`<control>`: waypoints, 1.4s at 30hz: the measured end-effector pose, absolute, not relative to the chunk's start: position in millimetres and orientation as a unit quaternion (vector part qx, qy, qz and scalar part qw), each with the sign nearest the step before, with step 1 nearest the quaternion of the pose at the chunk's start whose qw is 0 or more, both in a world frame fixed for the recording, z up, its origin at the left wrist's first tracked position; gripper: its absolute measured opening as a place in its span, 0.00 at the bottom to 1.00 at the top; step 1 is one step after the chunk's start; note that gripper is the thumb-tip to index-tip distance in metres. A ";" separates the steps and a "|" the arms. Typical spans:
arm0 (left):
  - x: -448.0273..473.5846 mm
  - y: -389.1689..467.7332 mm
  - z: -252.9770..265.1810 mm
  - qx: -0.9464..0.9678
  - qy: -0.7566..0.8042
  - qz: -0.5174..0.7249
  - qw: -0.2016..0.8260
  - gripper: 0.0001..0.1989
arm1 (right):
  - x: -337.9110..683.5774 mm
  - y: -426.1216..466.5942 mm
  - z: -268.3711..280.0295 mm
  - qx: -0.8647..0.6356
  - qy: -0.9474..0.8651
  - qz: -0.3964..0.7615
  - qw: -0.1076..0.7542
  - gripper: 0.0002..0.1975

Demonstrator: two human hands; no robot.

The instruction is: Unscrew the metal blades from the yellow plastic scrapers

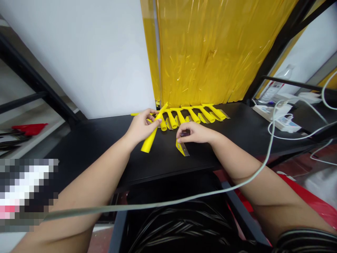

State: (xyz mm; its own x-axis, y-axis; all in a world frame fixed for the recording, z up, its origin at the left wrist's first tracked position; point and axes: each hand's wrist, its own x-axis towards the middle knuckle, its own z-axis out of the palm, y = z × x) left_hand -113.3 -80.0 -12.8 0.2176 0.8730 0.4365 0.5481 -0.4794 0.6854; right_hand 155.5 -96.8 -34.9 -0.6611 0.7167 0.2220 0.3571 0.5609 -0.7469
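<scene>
My left hand (140,127) is closed around a yellow hollow plastic handle (149,142), tilted with its wide round end towards me. In my right hand (196,133), the fingers pinch a small yellow scraper head (180,148) with a flat metal blade, held just right of the handle and apart from it. Something small and dark purple (185,134) shows at the right fingers; I cannot make out what it is. Beyond both hands, several yellow scrapers (194,116) with tube handles and metal blades lie side by side in a row on the black table (160,165).
A yellow plastic film curtain (210,52) and a white panel (86,59) stand behind the table. To the right are a white power strip (279,117) and a clear bottle (276,84). A pale cable (184,200) crosses in front of my arms.
</scene>
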 end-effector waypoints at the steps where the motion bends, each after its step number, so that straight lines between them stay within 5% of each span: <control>1: -108.9 -79.7 -14.9 0.727 0.471 0.435 0.246 0.18 | 154.2 -95.6 -35.7 -0.328 -0.818 0.363 0.302 0.12; 5: -83.7 -82.2 -22.0 0.620 0.458 0.491 0.406 0.23 | 142.7 -96.1 -36.3 -0.335 -0.709 0.474 0.401 0.16; 9: -57.1 -84.7 -25.6 0.619 0.442 0.511 0.400 0.27 | 132.1 -101.4 -35.3 -0.324 -0.657 0.546 0.407 0.22; 12: -47.0 -86.0 -21.9 0.636 0.425 0.504 0.401 0.20 | 135.3 -102.3 -31.5 -0.343 -0.641 0.556 0.403 0.22; 17: -53.5 -102.6 -13.5 0.795 0.408 0.376 0.245 0.05 | 164.1 -91.4 -19.9 -0.439 -0.588 0.476 0.485 0.14; 23: -54.0 -135.4 -25.1 0.935 0.310 0.142 0.096 0.11 | 188.4 -75.7 -20.1 -0.514 -0.527 0.378 0.561 0.13; 32: -70.9 -144.7 -29.9 0.938 0.324 0.112 0.060 0.13 | 188.3 -73.4 -27.1 -0.516 -0.560 0.365 0.536 0.13; 42: -202.1 -140.1 -34.0 0.878 0.452 0.140 0.075 0.16 | 190.0 -70.0 -32.8 -0.504 -0.584 0.362 0.523 0.11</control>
State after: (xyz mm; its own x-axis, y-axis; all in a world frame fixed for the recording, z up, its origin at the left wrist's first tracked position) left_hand -202.1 -140.1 -34.0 0.5527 0.8142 0.1779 0.7723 -0.5806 0.2576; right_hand 190.0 -70.0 -32.8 0.0565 0.9676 0.2461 0.2098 0.2295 -0.9504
